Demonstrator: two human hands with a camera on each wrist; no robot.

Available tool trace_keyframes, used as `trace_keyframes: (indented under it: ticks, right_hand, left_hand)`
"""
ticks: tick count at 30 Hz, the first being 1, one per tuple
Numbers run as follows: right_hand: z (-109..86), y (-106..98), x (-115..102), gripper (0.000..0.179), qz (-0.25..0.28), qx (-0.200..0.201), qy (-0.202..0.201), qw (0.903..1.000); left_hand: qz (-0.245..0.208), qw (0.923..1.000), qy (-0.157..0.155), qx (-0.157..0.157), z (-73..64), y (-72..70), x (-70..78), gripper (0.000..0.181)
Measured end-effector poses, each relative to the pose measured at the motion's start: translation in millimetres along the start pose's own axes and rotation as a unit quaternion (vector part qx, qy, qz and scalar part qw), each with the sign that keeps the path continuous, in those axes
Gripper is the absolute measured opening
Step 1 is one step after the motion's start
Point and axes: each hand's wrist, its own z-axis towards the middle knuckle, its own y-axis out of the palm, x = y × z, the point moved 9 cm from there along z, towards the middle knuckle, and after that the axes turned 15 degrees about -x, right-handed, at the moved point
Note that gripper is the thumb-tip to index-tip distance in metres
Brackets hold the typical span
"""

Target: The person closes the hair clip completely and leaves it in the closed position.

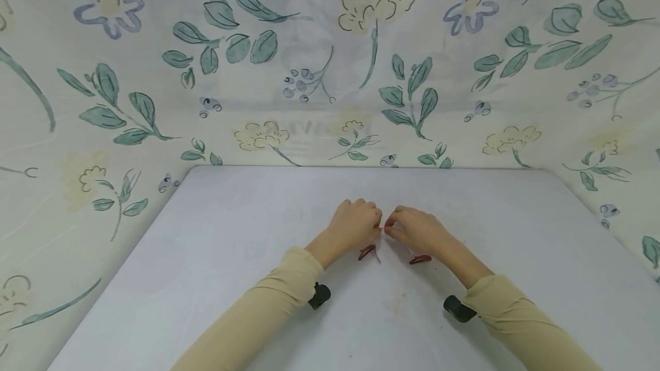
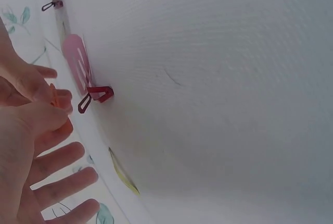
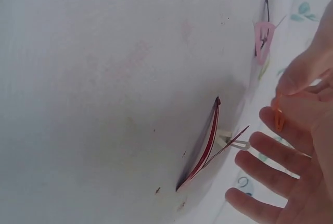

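Orange clip (image 3: 279, 119) is held between left hand (image 1: 356, 223) and right hand (image 1: 416, 228), both pinching it, farther than 2 red clips (image 1: 421, 259); 1 fingertip slipping on its narrow body could flick it away.

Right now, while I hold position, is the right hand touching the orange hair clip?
Touching. The right wrist view shows it: the orange hair clip lies against the index finger of the right hand, by the thumb tip.
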Motion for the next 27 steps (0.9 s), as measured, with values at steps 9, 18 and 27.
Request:
trace_keyframes:
  ticks: [9,18,27]
  right_hand:
    - [-2.2,-3.8,-2.3,0.019,-0.001,0.017,-0.002,0.9998]
    - [-8.1,-13.1,-11.8,0.021,0.007,0.071,-0.01,0.9974]
    - [-23.8,-39.4,-23.1,0.022,0.035,0.151,-0.021,0.9877]
  left_hand:
    - [-0.013,0.9994,-0.007,0.033,-4.0,-4.4,-8.6,0.013]
    - [-0.068,0.993,-0.024,0.093,-19.9,-21.9,-27.6,0.014]
    - [-0.135,0.977,-0.05,0.157,-42.3,-43.1,-42.1,0.015]
